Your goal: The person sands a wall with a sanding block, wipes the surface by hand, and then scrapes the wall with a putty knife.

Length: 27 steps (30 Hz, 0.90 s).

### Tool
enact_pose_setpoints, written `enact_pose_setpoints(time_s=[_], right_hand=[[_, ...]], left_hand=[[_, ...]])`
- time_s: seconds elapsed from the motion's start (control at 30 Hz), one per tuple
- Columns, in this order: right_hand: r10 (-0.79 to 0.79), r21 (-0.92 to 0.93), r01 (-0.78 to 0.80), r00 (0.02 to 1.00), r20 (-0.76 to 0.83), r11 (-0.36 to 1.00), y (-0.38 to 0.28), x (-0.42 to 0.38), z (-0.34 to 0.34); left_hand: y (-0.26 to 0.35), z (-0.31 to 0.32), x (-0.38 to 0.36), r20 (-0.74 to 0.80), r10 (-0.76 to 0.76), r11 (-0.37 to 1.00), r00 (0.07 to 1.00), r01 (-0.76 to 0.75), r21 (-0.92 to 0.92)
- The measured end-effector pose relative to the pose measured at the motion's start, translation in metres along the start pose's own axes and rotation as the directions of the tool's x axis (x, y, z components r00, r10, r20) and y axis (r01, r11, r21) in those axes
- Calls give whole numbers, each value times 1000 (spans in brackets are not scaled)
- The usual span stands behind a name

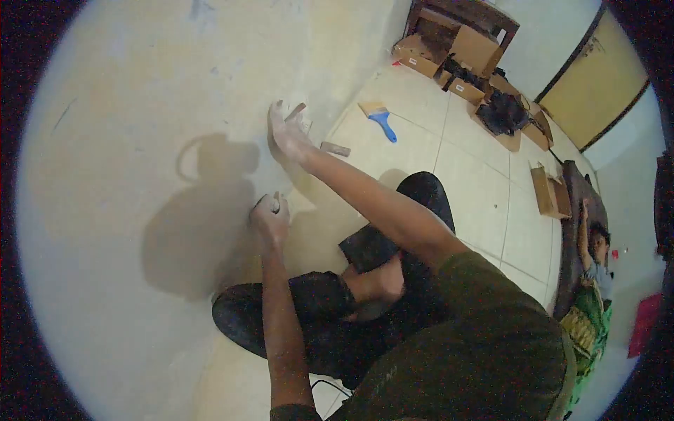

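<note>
My right hand (286,137), whitened with dust, is up close to the pale wall (126,119), its fingers reaching along the surface. A small white piece with a brown strip (303,121) shows between its thumb side and palm, looking like folded sandpaper. Lower down, my left hand (270,216) is curled near the wall, also dusty. Its fingers close around something small and dark that I cannot make out. A short brownish block (335,149) lies on the floor just right of my right wrist, and beyond it is a paintbrush (380,121) with a blue handle.
Cream floor tiles (463,165) run along the wall. Open cardboard boxes (467,67) with dark items stand at the far end, and another box (551,191) is at the right. A person (597,256) lies on a dark mattress (579,182). My crossed legs (309,302) are below my arms.
</note>
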State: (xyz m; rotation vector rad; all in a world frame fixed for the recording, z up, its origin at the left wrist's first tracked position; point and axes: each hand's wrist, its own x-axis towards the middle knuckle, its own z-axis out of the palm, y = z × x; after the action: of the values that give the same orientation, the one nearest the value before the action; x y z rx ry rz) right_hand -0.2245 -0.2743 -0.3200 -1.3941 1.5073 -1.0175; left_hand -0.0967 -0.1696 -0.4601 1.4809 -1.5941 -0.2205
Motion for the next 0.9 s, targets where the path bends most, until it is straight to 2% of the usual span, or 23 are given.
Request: enact_pose_setpoints(time_s=[0.13, 0.23, 0.3, 0.33, 0.4, 0.43, 0.47, 0.53, 0.6, 0.67, 0.73, 0.8, 0.9], right_hand=[[87, 23, -85, 993, -81, 996, -6, -4, 6], [-43, 10, 44, 996, -73, 999, 23, 20, 12], [174, 172, -202, 971, 166, 964, 14, 14, -29], [141, 102, -152, 984, 110, 983, 11, 14, -27], [73, -55, -73, 997, -3, 996, 8, 13, -21], [-35, -156, 26, 998, -51, 987, 23, 16, -10], [-49, -152, 39, 997, -64, 988, 39, 20, -3], [116, 51, -117, 993, 33, 992, 41, 25, -19], [138, 135, -156, 981, 134, 979, 47, 25, -23], [68, 99, -95, 966, 250, 991, 67, 12, -17], [-46, 207, -17, 954, 297, 978, 70, -28, -22], [-154, 286, 71, 948, 279, 956, 86, -47, -20], [-196, 184, 151, 946, 259, 971, 133, -57, -16]], left_hand=[[2, -2, -2, 24, -29, 994, 999, 32, -100], [-3, 10, 3, -50, 30, 1000, 998, -29, 10], [5, 4, -3, -68, 76, 997, 995, -75, 31], [6, 0, -1, -74, 116, 992, 990, -112, 50], [1, 3, 2, -39, 45, 997, 998, -43, 68], [1, 8, 0, -27, -8, 998, 1000, 9, 69], [1, 11, -3, -50, 16, 999, 999, -14, 42], [-2, 11, -2, -69, 91, 996, 993, -91, 6], [-5, 8, 1, 7, 24, 997, 1000, -24, 72], [-1, 10, -1, 65, -59, 992, 996, 51, 112], [6, 5, 2, 115, -124, 982, 986, 105, 157], [4, 2, -1, 101, -70, 982, 992, 51, 180], [-3, 4, -3, 68, 10, 988, 998, -20, 151]])
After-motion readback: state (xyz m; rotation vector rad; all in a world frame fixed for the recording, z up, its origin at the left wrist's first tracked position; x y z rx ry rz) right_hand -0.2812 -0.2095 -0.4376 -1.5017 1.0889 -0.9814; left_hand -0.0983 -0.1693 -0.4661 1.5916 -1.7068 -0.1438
